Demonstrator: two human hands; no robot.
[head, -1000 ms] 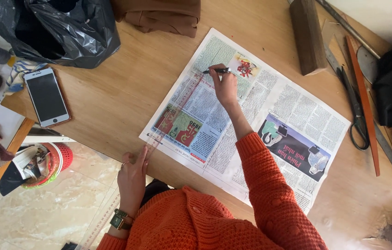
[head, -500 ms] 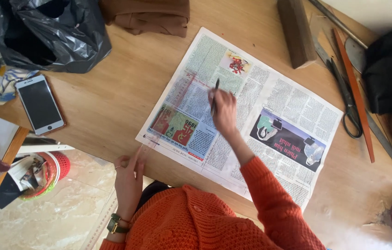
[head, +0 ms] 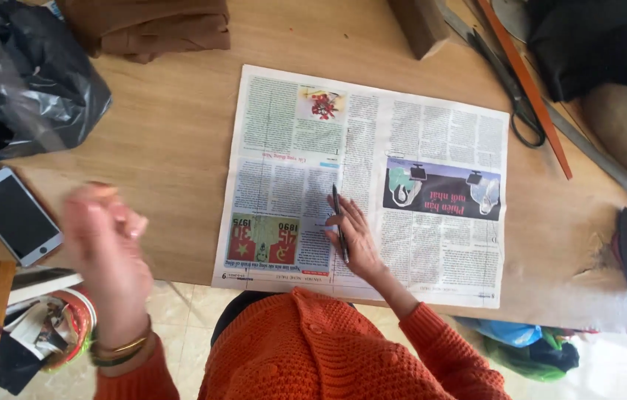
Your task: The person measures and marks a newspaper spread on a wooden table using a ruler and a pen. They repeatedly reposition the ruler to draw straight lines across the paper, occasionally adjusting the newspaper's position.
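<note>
newsprint, thin and grey-white, lies opened flat on our wooden table (head: 165, 148); the newspaper (head: 373, 178) spreads as a wide double page, its crease running down the middle, so the whole sheet is a level surface under our palm; our right hand (head: 354, 237) rests on the lower middle of the page, fingers loosely spread and lying flat, with a slim dark pen (head: 339, 222) tucked along them, tip pointing away from us; held that way, the hand seems both to keep the pen and to pin the paper down; our left hand (head: 106, 244) is lifted off the table to the left of the sheet, blurred with motion, fingers curled in a loose fist; we cannot tell whether it holds anything; bangles ring its wrist above the orange knitted sleeve.

around the sheet the table is crowded; a smartphone (head: 14, 215) with a white rim and dark glass lies face up near the left edge; a crumpled black plastic bag (head: 25, 81), glossy and creased, sits at the far left corner; folded brown cloth (head: 158, 26) lies beyond the paper's top edge; to the right, long dark scissors (head: 510, 85) lie beside an orange ruler (head: 528, 81), both angled along the table, clear of the page.
</note>
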